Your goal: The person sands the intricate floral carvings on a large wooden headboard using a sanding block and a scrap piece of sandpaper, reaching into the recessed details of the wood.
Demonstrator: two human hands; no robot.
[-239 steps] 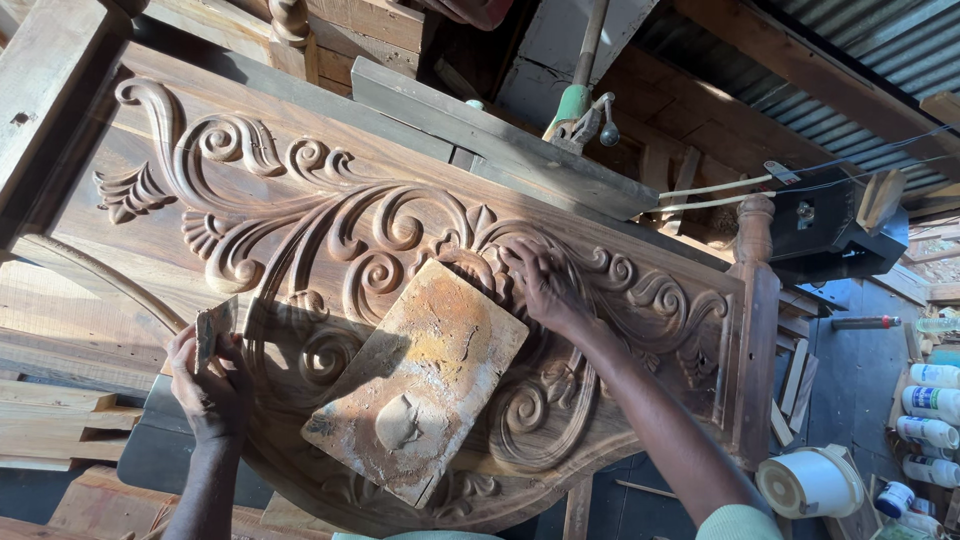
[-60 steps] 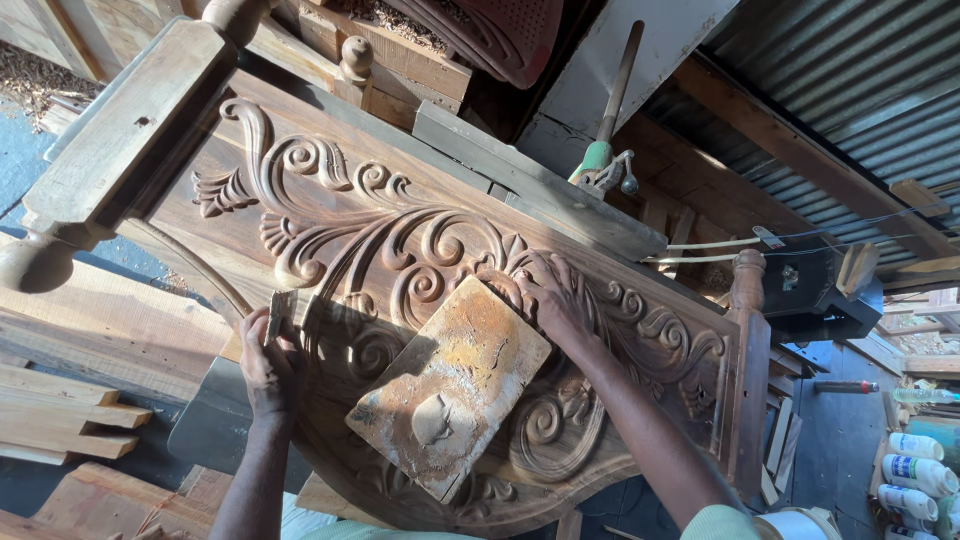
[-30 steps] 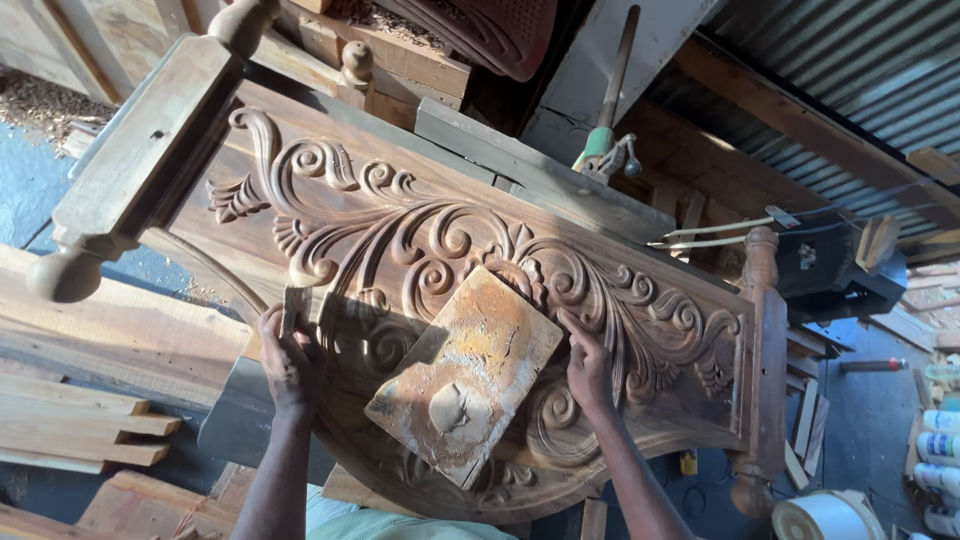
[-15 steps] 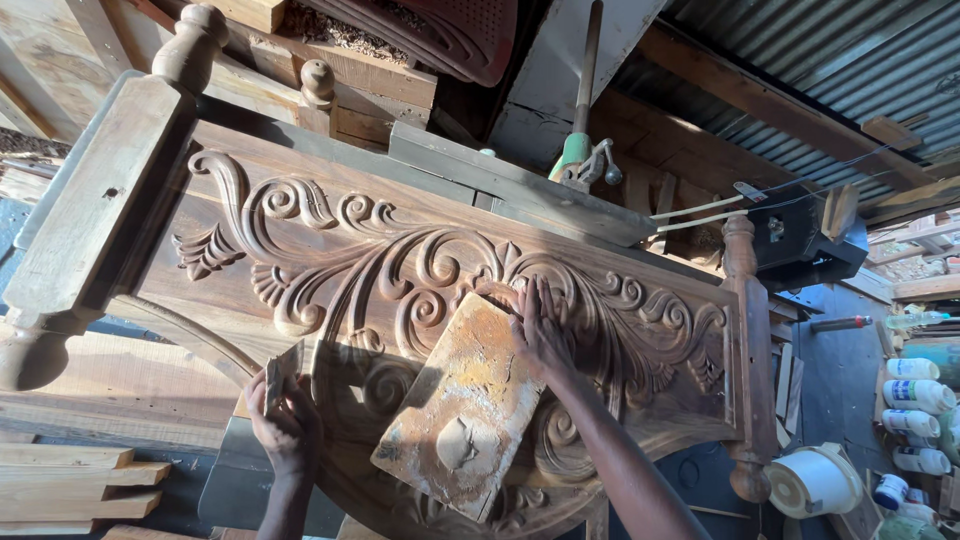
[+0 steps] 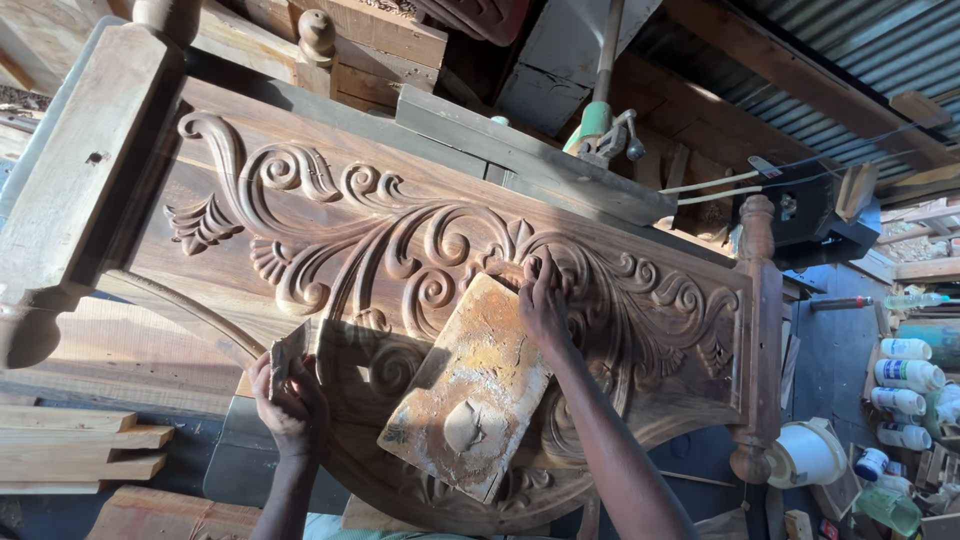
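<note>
1. We lean over a large carved wooden panel (image 5: 400,250), its scrollwork running from the turned post at the left edge to the slimmer post (image 5: 757,330) at the right.
2. A worn, stained board (image 5: 470,390) lies flat on the panel's lower middle, tilted as before.
3. Our right hand (image 5: 545,305), lower on the scrolls a second ago, now sits back at the board's upper corner, fingers bunched and pressing into the carving; whether they pinch anything we cannot tell.
4. Our left hand (image 5: 288,400) has stayed clenched on the panel's lower rim, steadying it.
5. White bottles (image 5: 905,375) crowd the far right.
</note>
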